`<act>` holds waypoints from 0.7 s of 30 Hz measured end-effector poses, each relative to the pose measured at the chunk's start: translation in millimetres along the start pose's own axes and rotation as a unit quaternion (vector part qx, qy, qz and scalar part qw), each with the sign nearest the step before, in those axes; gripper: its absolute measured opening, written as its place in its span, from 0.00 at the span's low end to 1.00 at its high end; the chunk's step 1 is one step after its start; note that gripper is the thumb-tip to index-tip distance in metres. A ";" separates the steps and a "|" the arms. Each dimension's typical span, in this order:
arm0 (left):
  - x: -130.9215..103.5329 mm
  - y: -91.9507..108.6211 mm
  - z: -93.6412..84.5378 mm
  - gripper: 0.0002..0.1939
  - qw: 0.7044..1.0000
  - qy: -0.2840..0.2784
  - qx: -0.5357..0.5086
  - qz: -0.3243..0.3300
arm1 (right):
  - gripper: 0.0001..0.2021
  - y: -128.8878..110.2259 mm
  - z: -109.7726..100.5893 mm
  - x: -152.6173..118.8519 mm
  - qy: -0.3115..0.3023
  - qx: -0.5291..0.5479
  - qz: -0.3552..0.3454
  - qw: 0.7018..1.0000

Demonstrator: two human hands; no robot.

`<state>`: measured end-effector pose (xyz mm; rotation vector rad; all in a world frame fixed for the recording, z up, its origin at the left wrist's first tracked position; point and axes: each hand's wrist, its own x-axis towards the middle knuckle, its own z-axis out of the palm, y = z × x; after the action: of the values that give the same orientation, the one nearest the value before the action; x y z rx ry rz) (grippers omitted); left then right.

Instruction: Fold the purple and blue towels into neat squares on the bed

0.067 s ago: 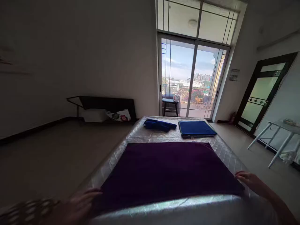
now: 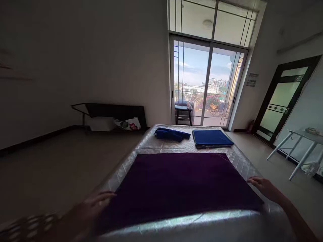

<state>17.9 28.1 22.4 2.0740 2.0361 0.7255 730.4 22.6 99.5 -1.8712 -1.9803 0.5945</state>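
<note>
A dark purple cloth (image 2: 181, 183) lies spread flat on a plastic-wrapped mattress (image 2: 174, 145). My left hand (image 2: 97, 205) is at the cloth's left edge, its fingers stretched out toward the fabric and somewhat blurred. At the right edge is my right hand (image 2: 263, 188), fingers extended and slightly bent, with fingertips beside or on the border. Neither hand shows any cloth gathered in it. Farther back on the mattress are a loosely bunched blue cloth (image 2: 171, 134) and a neatly folded blue cloth (image 2: 212, 138).
Beyond the mattress is a glass sliding door (image 2: 207, 84) with a dark stool (image 2: 183, 112) seen through it. A black bench-like frame (image 2: 118, 111) stands along the left wall, with a white box (image 2: 102, 124) by it. A pale table (image 2: 306, 135) is at the right.
Both hands have shifted slightly forward along the cloth's side edges, the right one also a little to the left. The cloth's near right corner stays in place.
</note>
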 end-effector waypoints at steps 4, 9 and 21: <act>74.5 54.8 8.6 0.30 0.998 -0.028 0.000 0.059 | 0.24 -38.7 23.0 71.7 0.065 -0.028 -0.033 0.997; 151.2 93.4 56.0 0.33 0.990 -0.065 0.100 0.074 | 0.27 -69.9 77.2 150.9 0.036 -0.133 -0.009 0.990; 183.0 62.8 91.9 0.33 0.978 -0.118 0.169 0.006 | 0.28 -58.2 104.7 188.9 0.013 -0.242 0.091 0.966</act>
<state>107.7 222.3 12.0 2.2165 2.1278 0.1247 613.8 202.3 35.1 -2.3480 -2.0849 0.1303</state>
